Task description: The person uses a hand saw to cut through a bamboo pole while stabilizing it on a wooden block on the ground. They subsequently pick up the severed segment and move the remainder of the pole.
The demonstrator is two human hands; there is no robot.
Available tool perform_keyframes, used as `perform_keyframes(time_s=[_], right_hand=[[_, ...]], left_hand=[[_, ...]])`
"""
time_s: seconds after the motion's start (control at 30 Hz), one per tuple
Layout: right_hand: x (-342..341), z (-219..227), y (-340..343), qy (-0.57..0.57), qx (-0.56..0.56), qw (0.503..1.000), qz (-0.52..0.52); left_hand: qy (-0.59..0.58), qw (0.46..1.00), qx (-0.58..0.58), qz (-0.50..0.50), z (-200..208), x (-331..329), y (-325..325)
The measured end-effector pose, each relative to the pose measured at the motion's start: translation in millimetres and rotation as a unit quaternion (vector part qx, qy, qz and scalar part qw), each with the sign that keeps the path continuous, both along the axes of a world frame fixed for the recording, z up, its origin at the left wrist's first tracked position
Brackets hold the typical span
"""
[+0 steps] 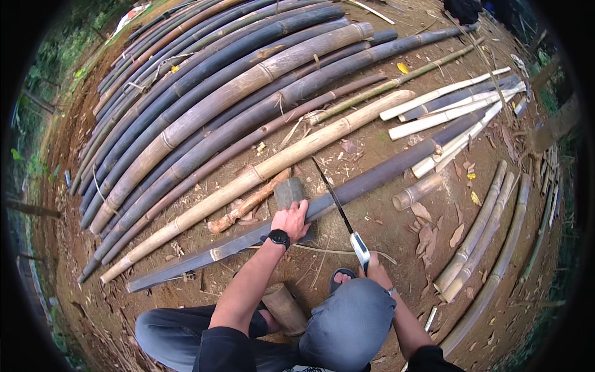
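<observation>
A long dark bamboo pole (378, 178) lies slantwise across the ground in front of me. My left hand (290, 222), with a black watch on the wrist, is closed over this pole and presses on it. Just beyond those fingers sits a short grey wooden block (289, 192), close against the pole. My right hand (376, 273) grips the white handle of a hand saw (359, 245). The saw's thin dark blade crosses the pole a little to the right of my left hand. Whether its teeth have cut in cannot be made out.
Many dark and tan bamboo poles (235, 102) lie side by side at the far left. A pale bamboo pole (288, 158) lies just beyond mine. Split white strips (427, 124) and a short bamboo piece (417, 191) are at right. A stump (284, 307) stands between my legs.
</observation>
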State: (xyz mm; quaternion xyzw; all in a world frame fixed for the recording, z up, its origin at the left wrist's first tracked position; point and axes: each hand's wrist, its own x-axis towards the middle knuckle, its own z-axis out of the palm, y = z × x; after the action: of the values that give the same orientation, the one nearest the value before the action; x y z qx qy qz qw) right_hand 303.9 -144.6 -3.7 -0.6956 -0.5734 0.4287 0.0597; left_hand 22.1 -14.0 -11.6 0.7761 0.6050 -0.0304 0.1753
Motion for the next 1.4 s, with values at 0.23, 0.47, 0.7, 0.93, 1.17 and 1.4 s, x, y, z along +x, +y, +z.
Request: perform_keyframes(time_s=[0.23, 0.47, 0.7, 0.93, 1.17, 1.4], right_hand=[[-24.8, -16.0, 58.4, -0.047, 0.087, 0.993, 0.064], [3.5, -12.4, -11.7, -0.037, -0.003, 0.999, 0.0], [23.4, -26.1, -22.6, -0.054, 0.05, 0.997, 0.03], [-9.9, 3.9, 26.6, -0.064, 0.064, 0.995, 0.052], [-8.2, -2.9, 25.7, -0.052, 0.079, 0.994, 0.063], [12.2, 4.3, -1.8, -0.08, 0.003, 0.997, 0.025]], left_hand=[[0.003, 1.0, 0.006, 0.0, 0.6, 5.0, 0.4], [-0.009, 1.0, 0.015, 0.005, -5.9, -2.1, 1.8], [-0.016, 1.0, -0.003, 0.0, 1.8, 0.0, 7.8], [-0.016, 1.0, 0.011, 0.005, 0.9, 5.7, 7.8], [-0.018, 1.0, 0.019, 0.0, -1.8, 0.7, 2.4], [-0.03, 0.999, 0.009, 0.004, 1.2, 6.5, 11.6]])
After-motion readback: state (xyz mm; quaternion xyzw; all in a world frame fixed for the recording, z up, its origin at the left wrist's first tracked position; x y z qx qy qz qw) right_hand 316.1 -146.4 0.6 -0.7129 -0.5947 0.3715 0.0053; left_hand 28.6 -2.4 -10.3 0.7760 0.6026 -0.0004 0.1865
